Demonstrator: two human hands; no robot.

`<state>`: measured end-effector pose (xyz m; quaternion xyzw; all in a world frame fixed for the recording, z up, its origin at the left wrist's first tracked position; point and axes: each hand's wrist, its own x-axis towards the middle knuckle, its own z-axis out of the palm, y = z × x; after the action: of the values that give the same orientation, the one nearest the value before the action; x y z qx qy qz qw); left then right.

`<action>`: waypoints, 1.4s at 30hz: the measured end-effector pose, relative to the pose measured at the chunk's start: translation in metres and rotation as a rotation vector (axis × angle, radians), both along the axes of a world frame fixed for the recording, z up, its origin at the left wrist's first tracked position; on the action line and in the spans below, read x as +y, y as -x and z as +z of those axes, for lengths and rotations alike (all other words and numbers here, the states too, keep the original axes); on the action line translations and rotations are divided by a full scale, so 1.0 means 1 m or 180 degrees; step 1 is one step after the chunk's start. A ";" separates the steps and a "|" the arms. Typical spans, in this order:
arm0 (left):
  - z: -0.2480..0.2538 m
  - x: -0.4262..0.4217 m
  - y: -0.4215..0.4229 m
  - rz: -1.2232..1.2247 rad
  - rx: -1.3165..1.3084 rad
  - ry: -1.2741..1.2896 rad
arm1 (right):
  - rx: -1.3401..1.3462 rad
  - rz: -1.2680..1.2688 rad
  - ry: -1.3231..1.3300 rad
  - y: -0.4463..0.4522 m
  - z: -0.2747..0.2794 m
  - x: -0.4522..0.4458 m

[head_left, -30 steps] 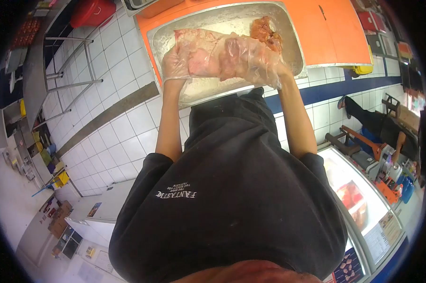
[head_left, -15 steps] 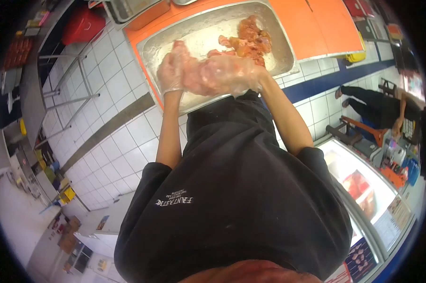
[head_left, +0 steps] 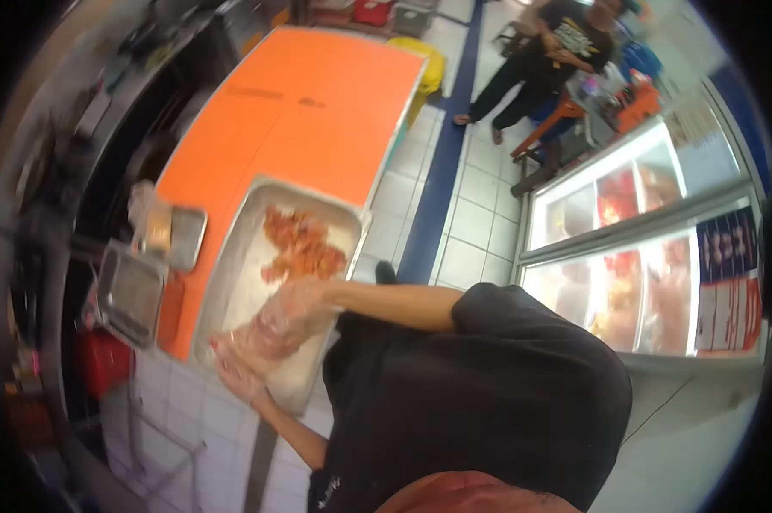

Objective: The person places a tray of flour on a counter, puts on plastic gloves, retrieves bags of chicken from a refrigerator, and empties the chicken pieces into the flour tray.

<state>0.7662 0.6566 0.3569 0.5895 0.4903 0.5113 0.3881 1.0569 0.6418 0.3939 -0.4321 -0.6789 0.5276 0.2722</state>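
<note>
A large pale pink piece of raw meat is between my two hands, over a metal tray with white powder in it. At its lower left end, my left hand, in a clear plastic glove, is closed on the meat. My right hand, also gloved, grips its other end, and its fingers are partly hidden. Several orange-red coated meat pieces lie in a heap in the tray's far part, just beyond my right hand.
The tray rests on an orange table. Smaller metal trays stand at its left. A lit glass display case is on the right. Another person is beyond the table at the upper right. A red container shows at the left.
My view has swung to the right, so the table and tray now look rotated. Both hands still hold the raw meat over the tray.
</note>
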 end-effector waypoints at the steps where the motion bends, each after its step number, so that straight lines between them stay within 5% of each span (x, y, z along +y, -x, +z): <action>1: 0.003 0.005 -0.008 -0.0167 -0.0036 -0.0088 | -0.0103 -0.0021 -0.0459 -0.009 0.001 0.002; 5: 0.094 -0.027 -0.050 0.0091 0.1010 0.0148 | -0.0424 0.0246 -0.2154 -0.008 -0.017 0.018; 7: 0.128 -0.029 -0.076 -0.1320 0.1096 0.0446 | -0.0481 0.0350 -0.2550 -0.002 -0.050 0.025; 8: 0.121 -0.024 -0.079 -0.1318 0.1106 0.0445 | -0.0439 0.0375 -0.2574 -0.003 -0.062 0.025; 10: 0.098 -0.021 -0.076 -0.1352 0.2442 -0.0947 | -0.0398 0.0259 -0.2314 -0.012 -0.043 0.015; 11: 0.101 -0.024 -0.073 -0.1213 0.2548 -0.0787 | -0.0354 0.0232 -0.2136 -0.010 -0.033 0.009; 14: 0.105 -0.009 -0.079 -0.1461 0.1496 0.0511 | -0.0359 0.0331 -0.1602 -0.003 -0.011 0.000; 16: 0.074 -0.004 -0.064 -0.1518 0.1362 0.0209 | -0.0498 0.0454 -0.1335 0.003 0.010 -0.003; 18: 0.091 -0.006 -0.064 -0.1489 0.1044 0.1564 | -0.0722 0.0531 -0.1160 0.011 0.041 -0.008; 20: 0.064 -0.010 -0.044 -0.1418 0.1096 0.1318 | -0.0826 0.0314 -0.1129 0.015 0.068 -0.009; 22: 0.038 -0.030 -0.022 -0.1458 0.1137 0.0980 | -0.2174 0.1368 -0.0336 0.023 0.188 0.009; 24: 0.011 -0.042 -0.002 -0.1043 0.0125 0.1483 | -0.1483 0.1045 -0.0121 0.005 0.200 0.017; 25: 0.005 -0.048 0.004 -0.1020 0.0140 0.1557 | -0.0839 0.0677 0.0071 -0.007 0.199 0.019; 28: 0.032 -0.056 0.014 -0.0244 -0.1550 0.1739 | -0.0042 0.0134 -0.0118 -0.016 0.187 0.037; 29: 0.094 -0.044 0.002 -0.1150 -0.2327 0.1663 | 0.0096 -0.0058 -0.0562 -0.017 0.183 0.045; 31: 0.112 -0.046 -0.008 -0.2040 -0.3092 0.1515 | 0.0365 -0.0449 0.0008 -0.016 0.142 0.051; 32: 0.084 -0.054 -0.010 -0.0455 -0.2968 0.1418 | 0.0616 -0.0867 0.0567 -0.015 0.112 0.051; 34: 0.072 -0.061 -0.008 0.1141 -0.2749 0.1257 | -0.0935 -0.0620 -0.0327 -0.019 0.039 0.042; 36: 0.072 -0.062 0.004 0.0632 -0.2881 0.1243 | -0.2103 0.0027 -0.0088 0.008 0.024 0.029; 40: 0.042 -0.065 0.039 -0.0536 -0.2582 0.0918 | -0.2240 -0.0127 -0.0097 0.023 0.000 0.008; 42: 0.068 -0.069 0.024 -0.0242 -0.2670 0.1139 | -0.2186 -0.0036 0.0158 0.032 0.028 0.012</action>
<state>0.7424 0.5880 0.4252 0.2729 0.3494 0.5985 0.6673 1.0250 0.6536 0.4223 -0.5947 -0.7154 0.3662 0.0202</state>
